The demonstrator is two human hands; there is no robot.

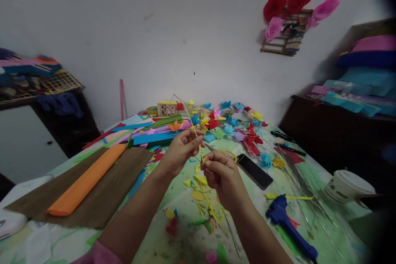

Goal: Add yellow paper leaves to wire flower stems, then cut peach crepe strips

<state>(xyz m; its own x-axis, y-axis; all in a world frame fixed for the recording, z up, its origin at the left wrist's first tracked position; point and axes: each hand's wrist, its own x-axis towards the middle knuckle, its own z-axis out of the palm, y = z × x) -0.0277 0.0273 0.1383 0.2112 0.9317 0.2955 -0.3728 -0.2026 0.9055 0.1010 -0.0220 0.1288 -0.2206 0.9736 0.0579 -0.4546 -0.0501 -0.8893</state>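
Observation:
My left hand pinches a thin yellow paper strip, which rises above the fingers at a slant beside a dark thin wire. Just below it, my right hand is closed on the lower end of the same strip, where a bit of yellow paper shows at the fingertips. Thin wires run down under the right wrist; whether it holds them I cannot tell. Scissors with yellow handles lie behind the right hand, partly hidden by it. Yellow paper scraps are scattered on the table below both hands.
A phone, a blue glue gun and a lidded paper cup are on the right. Colourful paper flowers crowd the back. An orange crepe paper roll lies on brown paper at left. Loose wires lie near the cup.

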